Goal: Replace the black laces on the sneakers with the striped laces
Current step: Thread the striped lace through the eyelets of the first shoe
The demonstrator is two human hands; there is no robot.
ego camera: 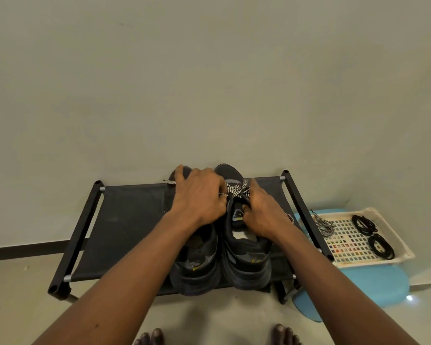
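Striped lace [237, 190] is pinched by left hand [199, 196] and right hand [264, 214]; uneven tugging could leave lopsided ends or shift the sneaker [245, 247].

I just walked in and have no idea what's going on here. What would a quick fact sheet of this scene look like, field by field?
Activity: threading a sneaker with a new lace
Left hand: pinches the striped lace
Right hand: grips the same lace near the shoe's tongue
Sneakers: black pair, side by side on a black shoe rack
Tray: holds two coils of black laces and a spare striped lace
Under the tray: blue stool
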